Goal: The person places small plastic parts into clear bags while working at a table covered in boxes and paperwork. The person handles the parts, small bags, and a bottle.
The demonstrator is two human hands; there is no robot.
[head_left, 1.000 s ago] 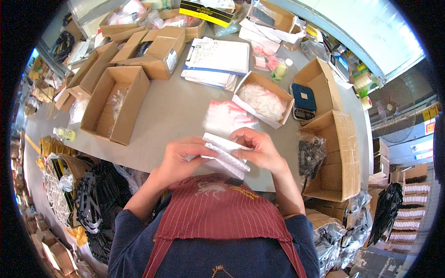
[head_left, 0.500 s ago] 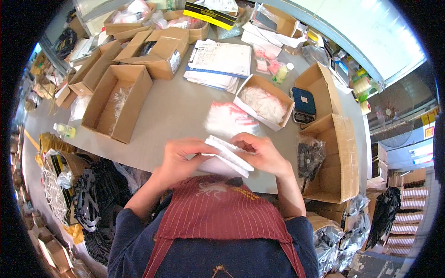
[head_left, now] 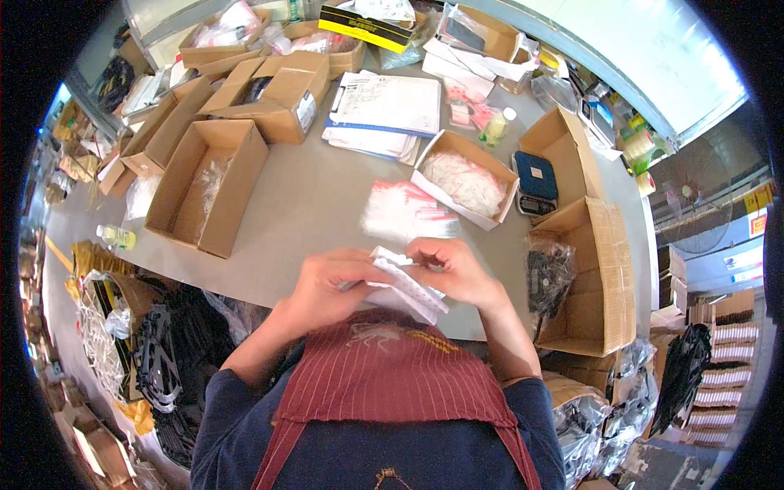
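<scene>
Close to my chest, at the near edge of the table, I hold a folded white paper sheet (head_left: 415, 296) with print on it. My left hand (head_left: 333, 282) pinches its left side, thumb and fingers closed on it. On the other side my right hand (head_left: 457, 271) grips the upper right part with bent fingers. Parts of the paper are hidden under my fingers. Just beyond my hands lies a spread of clear plastic bags with red edges (head_left: 400, 211). Behind it stands a small white box (head_left: 430, 181) full of similar bags.
An open cardboard box (head_left: 188, 233) with some clear bags stands at left. On the right are a dark blue scale (head_left: 536, 173) and a large open carton (head_left: 608, 278) holding a bagged black item (head_left: 549, 278). Farther back lie a clipboard with papers (head_left: 388, 104) and a small bottle (head_left: 496, 129).
The paper has been turned and folded narrower, so its printed face shows more. Both hands have shifted slightly, with my left hand reaching farther over the paper.
</scene>
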